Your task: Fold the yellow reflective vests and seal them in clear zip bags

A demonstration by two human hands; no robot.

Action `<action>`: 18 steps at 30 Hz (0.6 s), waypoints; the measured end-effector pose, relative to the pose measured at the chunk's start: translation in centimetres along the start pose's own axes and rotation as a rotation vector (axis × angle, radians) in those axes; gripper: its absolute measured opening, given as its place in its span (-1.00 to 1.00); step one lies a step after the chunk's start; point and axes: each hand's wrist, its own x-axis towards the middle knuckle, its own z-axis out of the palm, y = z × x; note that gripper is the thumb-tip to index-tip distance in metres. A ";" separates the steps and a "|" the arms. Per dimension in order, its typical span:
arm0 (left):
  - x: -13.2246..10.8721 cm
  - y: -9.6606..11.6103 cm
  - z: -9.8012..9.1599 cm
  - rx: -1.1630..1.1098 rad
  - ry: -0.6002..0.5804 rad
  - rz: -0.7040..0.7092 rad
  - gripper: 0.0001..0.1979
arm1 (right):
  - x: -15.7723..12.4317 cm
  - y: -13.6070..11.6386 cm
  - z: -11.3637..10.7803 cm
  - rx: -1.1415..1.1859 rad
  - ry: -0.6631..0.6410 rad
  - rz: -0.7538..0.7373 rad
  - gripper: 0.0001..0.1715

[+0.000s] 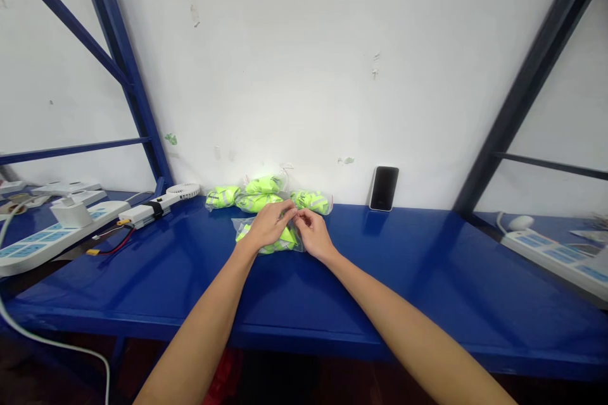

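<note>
A clear plastic bag (pixel 287 239) with folded neon-yellow fabric and grey reflective strips inside lies on the blue table. My left hand (pixel 272 223) rests over its upper part, fingers closed at the bag's right edge. My right hand (pixel 313 231) meets it there, thumb and fingertips pinched on the same edge. Both sets of fingertips nearly touch, and the bit of plastic between them is mostly hidden. Just behind, several similar bags (pixel 223 196) of neon-yellow fabric sit against the wall, one stacked on another, with a further bag (pixel 311 201) to the right.
A phone (pixel 384 188) leans upright on the wall at the back right. Left stand a small white fan (pixel 183 190), a wired battery pack (pixel 142 214) and a power strip (pixel 61 234). Another power strip (pixel 555 256) lies right. The blue table's front edge (pixel 313 336) runs beneath my forearms.
</note>
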 end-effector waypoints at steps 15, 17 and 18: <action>0.0 -1.3 0.4 -0.007 0.150 -0.137 -0.74 | 0.2 0.8 -3.7 0.116 -0.382 0.222 -0.72; 0.0 -1.4 0.5 0.006 0.152 -0.144 -0.74 | 0.2 1.0 -3.6 0.113 -0.386 0.220 -0.71; 0.0 -1.4 0.5 0.011 0.152 -0.146 -0.74 | 0.2 1.1 -3.5 0.107 -0.383 0.214 -0.72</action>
